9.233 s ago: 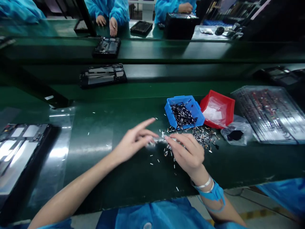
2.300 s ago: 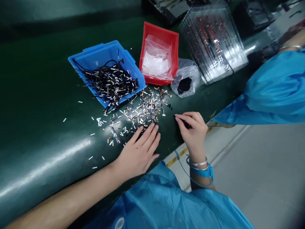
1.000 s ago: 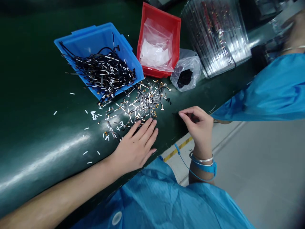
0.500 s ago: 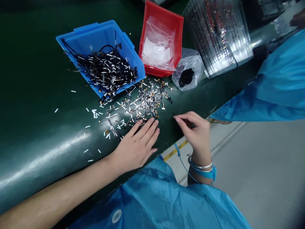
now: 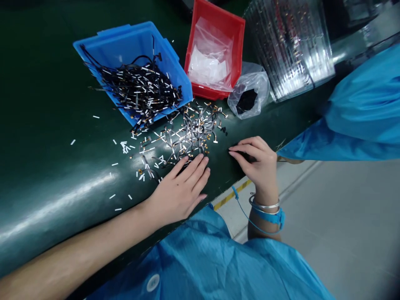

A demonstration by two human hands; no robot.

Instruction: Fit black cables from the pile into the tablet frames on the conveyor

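Observation:
My left hand lies flat, fingers stretched out, with its fingertips at the near edge of a pile of short grey-black cables with gold and white connectors. What lies beneath the fingertips is hidden. To the right, my right hand is close to the table, thumb and forefinger drawn together around a tiny black piece. A few similar black bits rest beside the pile. Loose white strips are scattered left of the cables. A blue wristband with a cord and metal bangles circle my right wrist.
Behind the pile stands a blue bin full of black cables. Beside it are a red bin with plastic bags, a clear bag of black pieces and stacked clear trays. A co-worker's blue sleeve reaches in at the right.
My right fingertips have come over the tiny black piece that lay just beside them, and the forefinger has shifted slightly. My left hand stays in place. The view has tilted a little.

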